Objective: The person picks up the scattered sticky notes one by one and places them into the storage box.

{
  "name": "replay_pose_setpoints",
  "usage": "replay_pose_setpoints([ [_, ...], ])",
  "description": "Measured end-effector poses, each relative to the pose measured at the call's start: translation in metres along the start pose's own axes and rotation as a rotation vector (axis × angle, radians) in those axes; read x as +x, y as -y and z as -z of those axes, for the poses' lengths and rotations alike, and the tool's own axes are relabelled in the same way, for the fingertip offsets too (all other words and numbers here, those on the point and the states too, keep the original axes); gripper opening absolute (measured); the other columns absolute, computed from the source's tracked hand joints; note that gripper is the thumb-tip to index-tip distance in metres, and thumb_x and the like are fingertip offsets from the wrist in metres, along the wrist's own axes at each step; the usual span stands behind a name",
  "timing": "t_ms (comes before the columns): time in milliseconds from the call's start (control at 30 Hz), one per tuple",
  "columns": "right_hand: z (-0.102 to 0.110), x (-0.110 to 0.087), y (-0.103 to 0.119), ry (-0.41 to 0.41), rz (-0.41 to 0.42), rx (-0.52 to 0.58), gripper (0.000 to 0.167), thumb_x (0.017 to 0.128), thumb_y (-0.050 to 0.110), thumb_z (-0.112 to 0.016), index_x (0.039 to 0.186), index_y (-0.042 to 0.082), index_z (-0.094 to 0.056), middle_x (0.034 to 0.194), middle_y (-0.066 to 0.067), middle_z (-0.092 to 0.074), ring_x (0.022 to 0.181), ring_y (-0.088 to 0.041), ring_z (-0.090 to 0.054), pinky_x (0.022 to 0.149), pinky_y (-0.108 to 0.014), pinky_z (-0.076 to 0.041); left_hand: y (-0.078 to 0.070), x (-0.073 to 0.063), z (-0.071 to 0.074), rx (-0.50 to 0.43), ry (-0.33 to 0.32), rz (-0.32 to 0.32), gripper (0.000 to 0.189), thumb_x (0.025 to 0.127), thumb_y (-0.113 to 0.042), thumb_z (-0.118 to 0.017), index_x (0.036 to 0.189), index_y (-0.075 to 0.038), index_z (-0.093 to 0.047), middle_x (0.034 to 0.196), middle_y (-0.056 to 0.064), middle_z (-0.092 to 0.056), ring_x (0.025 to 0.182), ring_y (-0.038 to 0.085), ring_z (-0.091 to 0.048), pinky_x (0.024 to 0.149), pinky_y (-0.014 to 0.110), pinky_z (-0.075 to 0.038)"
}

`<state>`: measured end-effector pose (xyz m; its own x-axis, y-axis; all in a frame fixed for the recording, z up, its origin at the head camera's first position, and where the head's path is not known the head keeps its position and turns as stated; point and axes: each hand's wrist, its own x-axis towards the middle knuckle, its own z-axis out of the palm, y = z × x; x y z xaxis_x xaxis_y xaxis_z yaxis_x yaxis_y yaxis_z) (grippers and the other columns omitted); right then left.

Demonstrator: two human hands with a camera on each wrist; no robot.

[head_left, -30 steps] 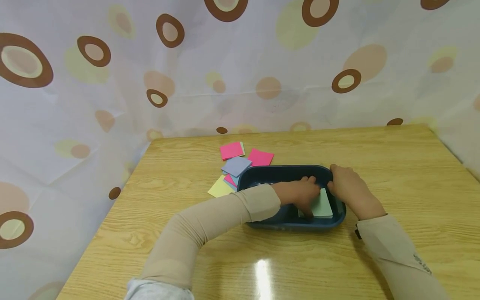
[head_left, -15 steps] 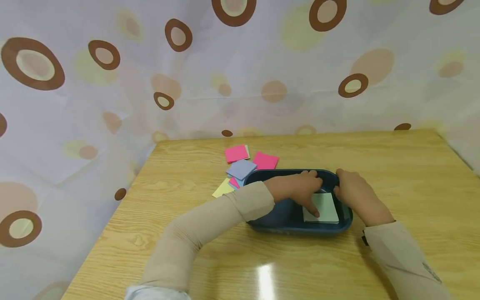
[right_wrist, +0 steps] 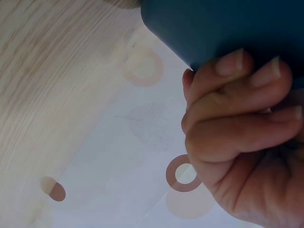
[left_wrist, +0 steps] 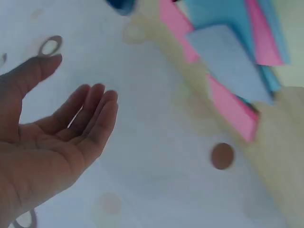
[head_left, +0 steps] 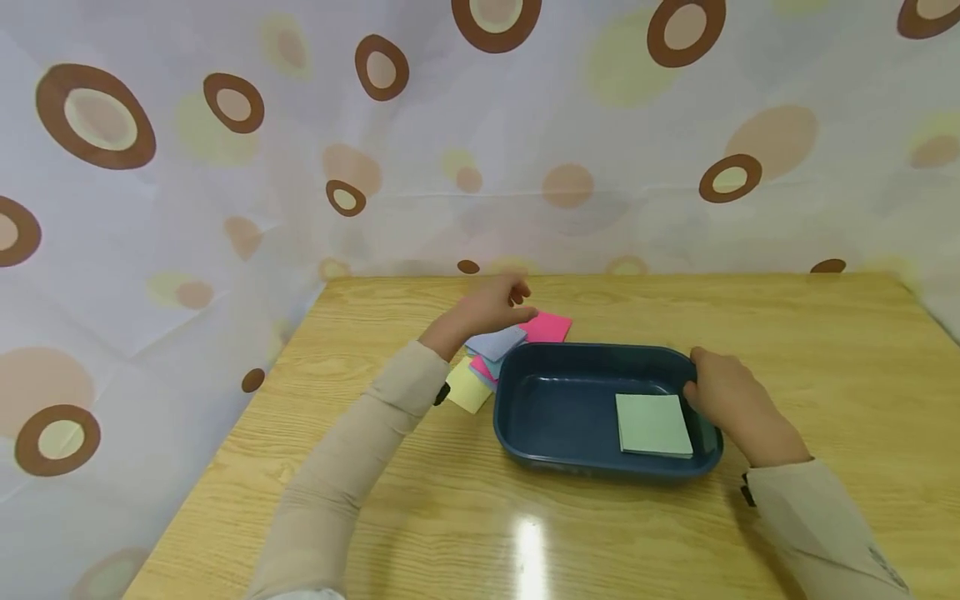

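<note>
A dark blue plastic bin (head_left: 570,417) stands on the table, a stack of pale green sticky notes (head_left: 654,425) lying flat at its right end. At the bin's right rim, my right hand (head_left: 738,408) grips the edge; the right wrist view shows its fingers curled against the blue wall. My left hand (head_left: 487,307) hovers over the loose pile at the bin's left, its fingers relaxed and holding nothing. That pile has blue sticky notes (head_left: 497,342), pink sticky notes (head_left: 550,327) and yellow sticky notes (head_left: 468,387). My left hand hides part of it in the head view.
The wooden table (head_left: 420,517) runs back to a patterned curtain (head_left: 420,233), which also hangs along the left and right sides. A bright light reflection lies on the table in front of the bin.
My left hand has lifted out of the bin, leaving the green notes there, and moved left over the loose pile. My right hand keeps its grip on the rim. The head view has shifted slightly.
</note>
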<state>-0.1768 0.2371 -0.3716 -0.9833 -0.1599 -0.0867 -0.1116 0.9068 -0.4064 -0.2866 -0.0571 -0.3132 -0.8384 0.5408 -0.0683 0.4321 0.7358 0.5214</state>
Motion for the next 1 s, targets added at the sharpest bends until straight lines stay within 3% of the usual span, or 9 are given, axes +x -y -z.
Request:
replay_pose_setpoints([
  [167, -0.002, -0.001, -0.001, 0.001, -0.006, 0.006, 0.043, 0.088, -0.001, -0.056, 0.12, -0.025, -0.04, 0.106, -0.043, -0.054, 0.073, -0.035, -0.059, 0.059, -0.042, -0.049, 0.03, -0.001, -0.008, -0.024, -0.13, 0.121, 0.036, 0.093, -0.017, -0.063, 0.119, 0.007, -0.057, 0.114, 0.019, -0.059, 0.104, 0.028, -0.056, 0.091, 0.036, -0.045],
  [267, -0.003, -0.001, -0.003, -0.011, 0.003, 0.0, 0.041, 0.088, -0.001, -0.056, 0.118, -0.024, -0.042, 0.103, -0.042, -0.055, 0.074, -0.037, -0.06, 0.059, -0.043, -0.049, 0.043, 0.0, -0.016, -0.022, -0.166, 0.166, 0.037, 0.091, -0.016, -0.065, 0.117, 0.008, -0.056, 0.113, 0.02, -0.059, 0.102, 0.03, -0.056, 0.09, 0.038, -0.046],
  [400, -0.003, -0.001, -0.006, -0.018, 0.009, -0.015, 0.044, 0.088, -0.002, -0.057, 0.12, -0.026, -0.04, 0.104, -0.043, -0.054, 0.077, -0.041, -0.061, 0.06, -0.045, -0.05, 0.058, 0.002, -0.031, 0.015, -0.133, 0.215, 0.042, 0.09, -0.021, -0.067, 0.117, 0.009, -0.053, 0.112, 0.022, -0.057, 0.1, 0.03, -0.054, 0.088, 0.037, -0.046],
  [567, -0.003, 0.0, -0.006, -0.013, 0.015, -0.018, 0.048, 0.088, -0.001, -0.056, 0.124, -0.026, -0.037, 0.106, -0.044, -0.053, 0.074, -0.04, -0.062, 0.059, -0.044, -0.05, 0.069, 0.003, -0.048, 0.133, -0.054, 0.277, 0.058, 0.088, -0.033, -0.07, 0.121, 0.008, -0.049, 0.11, 0.02, -0.054, 0.101, 0.029, -0.051, 0.086, 0.038, -0.045],
  [833, -0.003, -0.002, -0.002, -0.013, 0.033, -0.007, 0.043, 0.088, -0.002, -0.055, 0.12, -0.026, -0.039, 0.095, -0.04, -0.057, 0.062, -0.027, -0.058, 0.055, -0.038, -0.047, 0.069, 0.005, -0.059, 0.24, -0.012, 0.334, 0.069, 0.086, -0.039, -0.069, 0.129, 0.007, -0.041, 0.119, 0.024, -0.05, 0.111, 0.035, -0.046, 0.094, 0.043, -0.043],
  [1000, -0.002, -0.001, -0.001, -0.022, 0.03, -0.017, 0.044, 0.088, -0.002, -0.056, 0.119, -0.027, -0.039, 0.096, -0.041, -0.056, 0.065, -0.031, -0.059, 0.055, -0.04, -0.048, 0.066, 0.003, -0.056, 0.242, -0.007, 0.356, 0.071, 0.086, -0.043, -0.069, 0.129, 0.006, -0.042, 0.118, 0.024, -0.051, 0.111, 0.036, -0.045, 0.092, 0.044, -0.044],
])
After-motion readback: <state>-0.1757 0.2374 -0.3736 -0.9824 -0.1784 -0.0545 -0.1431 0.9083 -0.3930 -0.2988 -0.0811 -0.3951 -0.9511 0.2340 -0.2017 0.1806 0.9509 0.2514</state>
